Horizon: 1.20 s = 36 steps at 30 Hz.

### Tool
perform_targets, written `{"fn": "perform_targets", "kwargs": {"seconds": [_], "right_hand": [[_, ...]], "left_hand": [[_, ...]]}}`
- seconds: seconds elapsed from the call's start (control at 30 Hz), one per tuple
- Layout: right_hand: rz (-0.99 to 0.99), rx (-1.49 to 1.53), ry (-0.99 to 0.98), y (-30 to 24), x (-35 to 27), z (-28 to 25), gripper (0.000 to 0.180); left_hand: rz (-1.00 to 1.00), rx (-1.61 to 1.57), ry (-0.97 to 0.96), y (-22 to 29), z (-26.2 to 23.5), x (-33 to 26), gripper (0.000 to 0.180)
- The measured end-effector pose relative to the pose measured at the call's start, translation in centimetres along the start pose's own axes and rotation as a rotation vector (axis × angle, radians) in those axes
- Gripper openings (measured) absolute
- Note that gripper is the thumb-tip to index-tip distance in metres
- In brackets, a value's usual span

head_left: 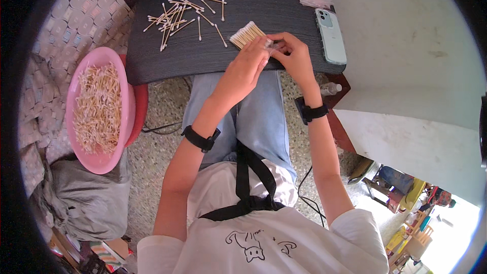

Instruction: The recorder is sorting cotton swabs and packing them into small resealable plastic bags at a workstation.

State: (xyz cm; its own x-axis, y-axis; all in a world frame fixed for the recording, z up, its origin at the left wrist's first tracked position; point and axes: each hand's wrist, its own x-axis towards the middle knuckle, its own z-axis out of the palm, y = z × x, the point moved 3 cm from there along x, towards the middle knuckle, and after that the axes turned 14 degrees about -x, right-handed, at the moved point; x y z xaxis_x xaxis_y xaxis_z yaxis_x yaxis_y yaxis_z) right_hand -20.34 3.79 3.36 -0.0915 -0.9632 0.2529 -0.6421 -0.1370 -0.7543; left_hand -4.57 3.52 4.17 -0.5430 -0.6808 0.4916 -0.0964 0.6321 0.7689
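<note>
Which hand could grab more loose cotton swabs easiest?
Probably the left hand. The loose cotton swabs lie scattered on its side of the dark mat, while the right hand pinches the bundle's bag.

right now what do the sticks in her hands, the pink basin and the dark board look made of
Bundle of swabs: pale tan stems, likely wood or bamboo, with whitish tips that look like cotton; both hands, left hand and right hand, hold it. Pink basin: smooth, slightly glossy, probably plastic. Dark board: matte, finely ribbed; material unclear.
</note>
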Motion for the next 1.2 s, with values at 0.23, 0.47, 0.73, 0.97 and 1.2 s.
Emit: {"fn": "perform_targets", "kwargs": {"seconds": [0.23, 0.47, 0.73, 0.97, 1.2], "right_hand": [[0.104, 0.103, 0.104, 0.5, -1.7, -0.2, 0.016], [0.076, 0.22, 0.091, -1.0, -2.0, -1.8, 0.013], [0.252, 0.733, -0.04, -3.6, -2.5, -2.6, 0.035], [0.298, 0.439, -0.035, -5.1, -3.5, -2.6, 0.04], [0.26, 0.33, -0.063, -4.7, -3.1, -2.0, 0.025]], "left_hand": [[-0.144, -0.25, 0.24, -1.0, -1.9, -0.4, 0.018], [-0.158, -0.404, 0.325, -0.9, -2.5, -0.1, 0.05], [-0.601, -0.951, 0.062, 0.2, -2.0, -0.9, 0.044], [-0.559, -0.962, 0.098, 0.5, -1.4, -1.2, 0.04], [-0.646, -0.856, -0.095, 0.7, -0.7, -0.9, 0.037]]}}
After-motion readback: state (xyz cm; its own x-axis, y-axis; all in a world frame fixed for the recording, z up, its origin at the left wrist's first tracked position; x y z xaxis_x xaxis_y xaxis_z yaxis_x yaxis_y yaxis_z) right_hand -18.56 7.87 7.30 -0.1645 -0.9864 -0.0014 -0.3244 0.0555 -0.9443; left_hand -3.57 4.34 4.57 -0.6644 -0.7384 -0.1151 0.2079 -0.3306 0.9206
